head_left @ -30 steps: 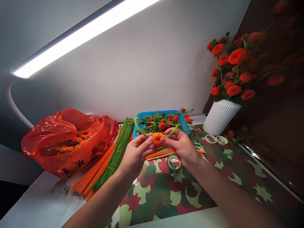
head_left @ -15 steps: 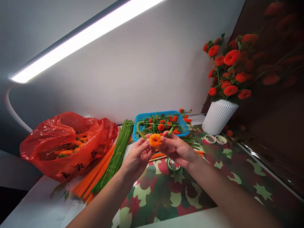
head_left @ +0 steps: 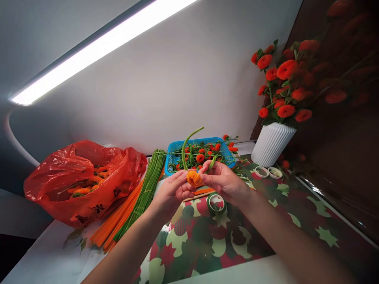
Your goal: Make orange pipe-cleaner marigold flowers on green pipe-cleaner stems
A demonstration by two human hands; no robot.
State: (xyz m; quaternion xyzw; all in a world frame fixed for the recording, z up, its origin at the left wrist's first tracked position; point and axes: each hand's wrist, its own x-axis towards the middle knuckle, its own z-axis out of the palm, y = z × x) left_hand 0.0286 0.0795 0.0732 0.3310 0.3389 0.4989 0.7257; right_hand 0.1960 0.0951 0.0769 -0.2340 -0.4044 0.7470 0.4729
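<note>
The orange flower is sitting between the two hands, raised above the patterned tabletop, near the middle of the view. Over on the far left, a long lamp is shining brightly on its curved neck, its bar slanting upward across the pale wall. Below it, a red plastic bag is gaping, and several orange flowers are lying inside. Just beside the bag, orange strips are stretching out under a tied bundle of green stems.

Next comes the left hand, whose grip is closing thumb and fingers on the flower's left side. A thin green strip is curving up from around there, arching in front of a blue basket, where small red flowers are lying among green stalks. A green tape roll is resting on the tabletop below the hands. The right hand is pinching the flower's other side, and a short green end is poking up by its fingers.

Farther right, two pale rings are lying just beside a ribbed white vase, which is holding red blooms. At the edge, a dark glossy panel is reflecting them.
</note>
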